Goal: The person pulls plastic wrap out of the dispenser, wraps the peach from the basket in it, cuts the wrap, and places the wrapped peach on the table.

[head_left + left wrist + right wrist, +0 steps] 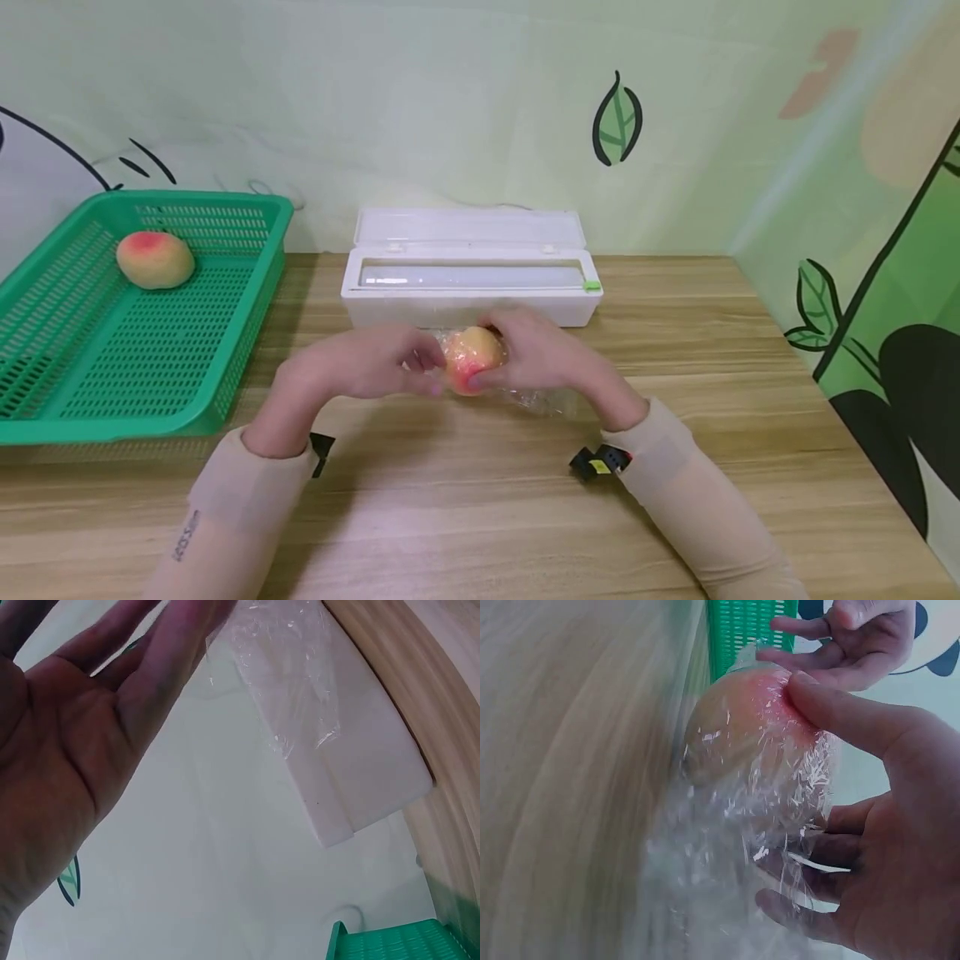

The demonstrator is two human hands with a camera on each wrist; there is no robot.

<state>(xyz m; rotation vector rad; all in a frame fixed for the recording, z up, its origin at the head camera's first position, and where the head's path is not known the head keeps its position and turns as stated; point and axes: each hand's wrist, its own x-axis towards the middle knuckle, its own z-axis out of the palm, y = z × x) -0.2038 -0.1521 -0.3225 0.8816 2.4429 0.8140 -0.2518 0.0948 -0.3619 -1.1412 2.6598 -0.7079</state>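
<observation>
A yellow peach with a red blush (474, 360) is held above the table, in front of the white box, with clear cling film (727, 847) around it. My right hand (542, 354) grips the peach, thumb on the near side and fingers behind. Loose film trails from the peach on the right hand's side. At the peach's other side is my left hand (378, 362), its fingers loosely bent and its fingertips close to the film; whether they touch it is unclear. The left wrist view shows the left palm (67, 742) bare, with the fingertips cut off.
Behind the hands stands a white cling film box (472, 308), its lid raised and a film roll (472, 277) inside. A green basket (258, 308) sits at the left with another peach (155, 260) in it. The wooden table (465, 517) meets a painted wall.
</observation>
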